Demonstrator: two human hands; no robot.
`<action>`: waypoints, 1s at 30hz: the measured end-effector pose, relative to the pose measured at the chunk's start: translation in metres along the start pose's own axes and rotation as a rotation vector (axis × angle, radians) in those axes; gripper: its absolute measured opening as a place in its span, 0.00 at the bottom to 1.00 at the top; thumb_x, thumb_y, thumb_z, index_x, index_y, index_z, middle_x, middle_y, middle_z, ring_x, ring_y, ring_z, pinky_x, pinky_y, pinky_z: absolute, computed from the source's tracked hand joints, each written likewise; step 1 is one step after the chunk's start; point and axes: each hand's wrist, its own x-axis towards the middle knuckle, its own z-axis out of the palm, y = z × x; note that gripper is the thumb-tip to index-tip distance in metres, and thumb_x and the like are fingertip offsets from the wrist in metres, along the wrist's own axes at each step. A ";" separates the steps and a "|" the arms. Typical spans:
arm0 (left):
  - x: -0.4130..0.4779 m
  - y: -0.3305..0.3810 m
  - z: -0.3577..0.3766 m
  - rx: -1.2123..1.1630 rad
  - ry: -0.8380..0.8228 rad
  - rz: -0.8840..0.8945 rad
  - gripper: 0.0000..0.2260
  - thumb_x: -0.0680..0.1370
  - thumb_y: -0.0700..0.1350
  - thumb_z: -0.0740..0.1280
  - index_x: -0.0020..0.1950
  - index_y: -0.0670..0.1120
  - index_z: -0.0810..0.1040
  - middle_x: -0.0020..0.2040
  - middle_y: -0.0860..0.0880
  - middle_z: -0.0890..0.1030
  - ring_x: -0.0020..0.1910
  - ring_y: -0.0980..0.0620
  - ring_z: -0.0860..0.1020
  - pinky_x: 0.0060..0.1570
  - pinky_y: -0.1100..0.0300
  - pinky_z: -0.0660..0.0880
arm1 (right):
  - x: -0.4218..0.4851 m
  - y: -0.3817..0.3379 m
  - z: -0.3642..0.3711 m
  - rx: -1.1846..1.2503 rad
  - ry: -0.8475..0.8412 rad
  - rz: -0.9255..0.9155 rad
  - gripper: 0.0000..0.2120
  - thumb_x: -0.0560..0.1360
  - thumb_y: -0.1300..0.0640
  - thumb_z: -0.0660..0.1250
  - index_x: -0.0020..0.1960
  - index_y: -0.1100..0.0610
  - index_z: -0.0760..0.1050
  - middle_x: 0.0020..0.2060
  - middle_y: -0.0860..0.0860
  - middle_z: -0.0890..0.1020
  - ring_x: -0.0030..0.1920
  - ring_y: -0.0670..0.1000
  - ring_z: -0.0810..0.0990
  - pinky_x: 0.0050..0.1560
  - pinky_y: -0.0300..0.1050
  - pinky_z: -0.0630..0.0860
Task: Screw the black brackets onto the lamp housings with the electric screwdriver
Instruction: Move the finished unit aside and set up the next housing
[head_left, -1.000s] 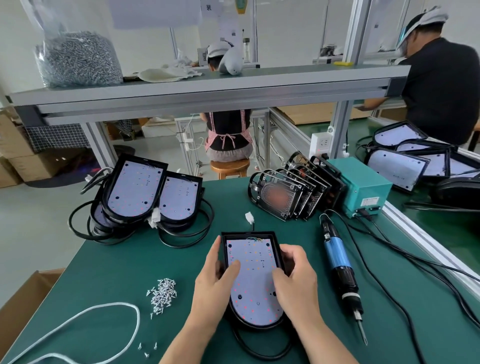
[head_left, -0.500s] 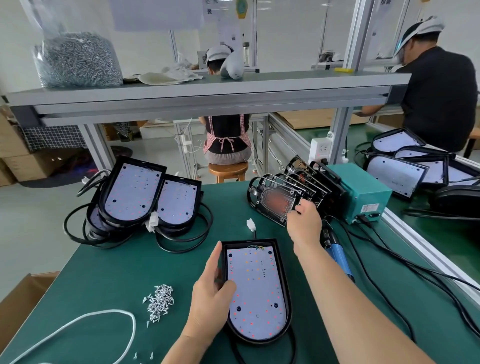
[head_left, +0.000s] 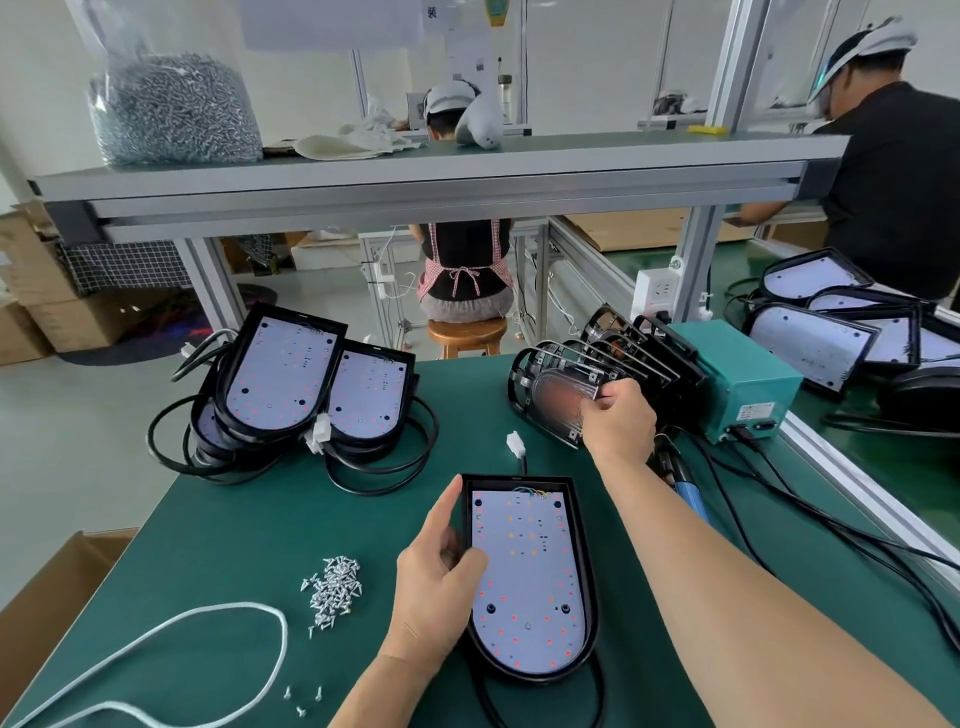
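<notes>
Left grip: holds the left rim of the lamp housing, thumb lying over onto the white LED board, forefinger straight along the rim, other fingers curled at the edge
Lamp housing: flat on the green worktop, board up, rounded end toward the person, just right of the left grip
Right grip: reached forward, fingers curled round the right edge of the front bracket, pinching it
Row of black brackets: stands on edge behind the right grip, leaning back on the teal box; the front bracket is the nearest of the row
Electric screwdriver: lies on the worktop under the right forearm, only part of its blue body showing
Screws: small loose heap to the left of the left grip, apart from it
White connector: between the two grips, just beyond the housing's straight end
Stack of housings: well forward and left of the left grip, with black cables coiled beneath
White cord: looped on the worktop far left of the left grip
</notes>
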 end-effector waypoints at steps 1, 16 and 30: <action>0.000 0.000 0.000 0.004 0.005 0.002 0.33 0.66 0.43 0.63 0.68 0.66 0.70 0.28 0.59 0.63 0.29 0.56 0.62 0.31 0.71 0.65 | -0.001 0.000 -0.002 0.039 0.010 -0.012 0.05 0.79 0.59 0.69 0.54 0.54 0.76 0.43 0.47 0.80 0.49 0.56 0.82 0.44 0.47 0.74; 0.007 -0.017 0.001 -0.014 0.048 -0.017 0.19 0.81 0.45 0.65 0.71 0.61 0.73 0.30 0.53 0.64 0.32 0.53 0.63 0.32 0.66 0.64 | -0.004 -0.041 -0.075 0.331 0.011 -0.312 0.07 0.81 0.55 0.66 0.56 0.53 0.80 0.52 0.52 0.79 0.59 0.59 0.77 0.63 0.58 0.75; 0.008 -0.012 0.003 -0.071 0.064 -0.071 0.17 0.83 0.45 0.61 0.71 0.57 0.75 0.41 0.70 0.81 0.41 0.68 0.76 0.47 0.74 0.73 | -0.046 -0.060 -0.078 0.054 -0.504 -0.598 0.05 0.78 0.61 0.70 0.50 0.55 0.84 0.50 0.50 0.83 0.50 0.48 0.80 0.55 0.40 0.73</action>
